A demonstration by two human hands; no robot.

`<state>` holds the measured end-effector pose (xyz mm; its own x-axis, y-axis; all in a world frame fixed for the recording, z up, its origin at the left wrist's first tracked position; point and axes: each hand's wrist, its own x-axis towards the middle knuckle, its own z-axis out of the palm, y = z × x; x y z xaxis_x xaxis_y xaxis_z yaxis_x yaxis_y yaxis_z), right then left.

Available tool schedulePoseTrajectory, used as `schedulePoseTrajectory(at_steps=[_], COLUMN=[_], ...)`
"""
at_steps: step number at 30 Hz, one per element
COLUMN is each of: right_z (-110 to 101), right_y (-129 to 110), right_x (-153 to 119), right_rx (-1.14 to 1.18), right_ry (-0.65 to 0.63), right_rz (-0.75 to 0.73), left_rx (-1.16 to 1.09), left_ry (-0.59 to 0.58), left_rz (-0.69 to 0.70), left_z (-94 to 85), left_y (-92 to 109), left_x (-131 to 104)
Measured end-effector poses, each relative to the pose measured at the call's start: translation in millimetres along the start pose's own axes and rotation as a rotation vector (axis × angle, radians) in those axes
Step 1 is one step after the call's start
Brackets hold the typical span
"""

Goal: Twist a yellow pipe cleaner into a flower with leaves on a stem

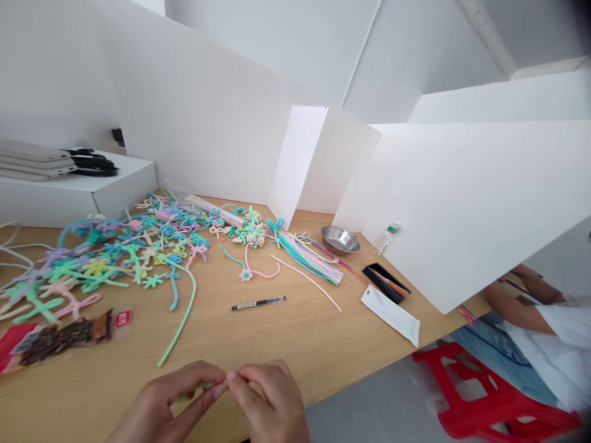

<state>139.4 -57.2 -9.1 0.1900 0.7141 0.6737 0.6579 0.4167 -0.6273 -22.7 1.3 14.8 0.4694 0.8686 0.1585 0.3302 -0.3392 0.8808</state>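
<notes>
At the near edge of the counter (295, 344), both hands are brought together, fingertip to fingertip. A short pale-green stem (203, 387) is pinched between them: the left hand (173, 403) is closed narrowly on it from the left, and the right hand (272, 400) is closed on what seems to be its end, though the stem is mostly hidden by the fingers. By the look of it, a bending or twisting step is in hand, with the piece held just above the wood. A fine, steady pinch at the fingertips would be called for by any further turn, since so little of the stem is shown.

Farther back, a green stem (178, 323) is laid loose on the counter, and a pen (258, 303) is seen beyond it. A heap of finished flowers (115, 258) is spread at the left, a bundle of straight stems (309, 255) lies beside a steel bowl (340, 239), and a snack packet (55, 339) rests near the left edge. White boards (462, 203) are stood along the back and right. Another person's arm (517, 311) is visible past the board, well apart from the work.
</notes>
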Motion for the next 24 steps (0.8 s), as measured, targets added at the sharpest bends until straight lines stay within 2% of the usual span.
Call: schedulePoseTrajectory(at_steps=[2, 5, 7, 9, 12, 14, 18, 21, 24], right_z=[-9.5, -21.0, -23.9, -22.7, -15.9, -10.0, 0.7, 5.0, 6.8], right_y=[-2.0, -4.6, -5.6, -5.8, -4.6, -3.1, -3.2, -6.9, -8.8], right_x=[6.9, 18.0, 22.2, 22.5, 17.6, 12.6, 4.1, 2.2, 3.5], right_rx=[-0.074, -0.173, -0.191, -0.208, -0.233, -0.217, -0.076, 0.146, 0.452], right_ry=[-0.112, -0.188, -0.192, -0.183, -0.165, -0.15, -0.068, -0.118, -0.178], right_rz=[-0.161, -0.379, -0.41, -0.378, -0.277, -0.222, -0.063, 0.221, 0.596], left_rx=[-0.046, -0.066, -0.071, -0.058, 0.031, 0.124, 0.353, 0.519, 0.618], left_ry=[-0.101, -0.141, -0.156, -0.169, -0.145, -0.067, 0.121, 0.136, 0.182], left_rz=[-0.045, -0.083, -0.075, -0.057, -0.03, 0.038, 0.331, 0.51, 0.532], left_z=[-3.1, -7.0, -8.0, -7.3, -4.1, -1.7, 0.1, 1.5, 5.2], left_y=[10.7, 18.4, 19.7, 19.1, 13.8, 6.0, -14.1, -24.4, -29.2], left_x=[2.6, 4.8, 4.5, 2.8, -2.2, -6.2, -10.4, -12.4, -18.9])
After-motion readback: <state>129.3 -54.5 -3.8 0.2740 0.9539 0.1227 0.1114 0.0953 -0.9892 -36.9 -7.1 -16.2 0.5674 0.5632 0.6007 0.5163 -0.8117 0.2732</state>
